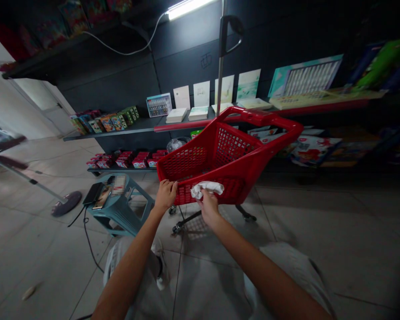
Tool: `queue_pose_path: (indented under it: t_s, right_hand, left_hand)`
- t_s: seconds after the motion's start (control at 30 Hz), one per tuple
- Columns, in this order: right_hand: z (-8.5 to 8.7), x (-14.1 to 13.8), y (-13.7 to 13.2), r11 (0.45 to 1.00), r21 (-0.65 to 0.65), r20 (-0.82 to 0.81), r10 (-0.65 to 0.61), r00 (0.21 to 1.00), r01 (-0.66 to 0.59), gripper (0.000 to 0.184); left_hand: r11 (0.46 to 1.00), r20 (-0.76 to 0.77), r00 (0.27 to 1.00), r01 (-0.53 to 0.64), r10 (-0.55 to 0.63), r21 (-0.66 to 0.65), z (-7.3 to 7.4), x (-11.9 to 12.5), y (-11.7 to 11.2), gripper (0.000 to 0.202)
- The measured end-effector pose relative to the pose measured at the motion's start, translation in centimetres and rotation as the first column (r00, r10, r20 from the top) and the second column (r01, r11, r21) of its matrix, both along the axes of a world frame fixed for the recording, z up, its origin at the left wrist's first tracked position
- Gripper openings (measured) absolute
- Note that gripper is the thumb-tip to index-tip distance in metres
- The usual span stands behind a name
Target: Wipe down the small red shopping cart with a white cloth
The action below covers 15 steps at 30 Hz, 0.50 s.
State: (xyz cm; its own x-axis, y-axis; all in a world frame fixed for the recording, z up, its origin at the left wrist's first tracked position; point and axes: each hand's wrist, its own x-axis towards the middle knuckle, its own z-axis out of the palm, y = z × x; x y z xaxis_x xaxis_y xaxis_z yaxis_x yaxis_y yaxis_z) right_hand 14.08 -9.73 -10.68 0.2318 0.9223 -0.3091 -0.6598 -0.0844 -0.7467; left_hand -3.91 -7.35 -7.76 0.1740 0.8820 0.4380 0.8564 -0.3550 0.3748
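A red plastic shopping cart (pixel 253 171) with perforated basket walls stands on dark casters in front of me, its handle toward the right. My left hand (pixel 166 194) grips the top rim of the basket at its front left corner, fingers curled over the edge. In my right hand (pixel 208 205) is a crumpled white cloth (pixel 207 188), held against the outer side wall of the basket. Part of the cloth is covered by my fingers.
A blue-grey plastic stool (pixel 126 209) at the left bears a phone (pixel 103 197) and a dark device, with a cable hanging to the floor. Behind the cart, a shelf (pixel 143 125) holds books and boxes. A round stand base (pixel 66 203) is at far left.
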Motion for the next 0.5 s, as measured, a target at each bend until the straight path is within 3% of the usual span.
queue_pose_path:
  t_s: [0.1, 0.23, 0.33, 0.5]
  right_hand:
    - [0.1, 0.0, -0.2, 0.995, -0.064, -0.091, 0.068, 0.994, -0.074, 0.012]
    - [-1.2, -1.8, -0.9, 0.977, -0.065, -0.127, 0.194, 0.973, -0.204, 0.018]
    - [-2.3, -3.6, -1.2, 0.964, -0.094, -0.146, 0.234, 0.961, -0.249, 0.028]
    - [-3.0, -4.7, -0.9, 0.944, -0.108, -0.184, 0.288, 0.940, -0.310, 0.026]
  left_hand:
    - [1.000, 0.004, 1.000, -0.003, 0.003, -0.002, 0.1, 0.1, -0.1, 0.047]
    - [1.000, 0.021, 1.000, 0.001, -0.001, -0.006, -0.1, 0.2, -0.2, 0.044]
    - [1.000, 0.013, 1.000, 0.010, -0.010, 0.000, -0.3, 0.3, -0.1, 0.045]
    - [0.999, 0.001, 1.000, 0.026, -0.026, 0.038, -0.5, 0.1, 0.1, 0.045]
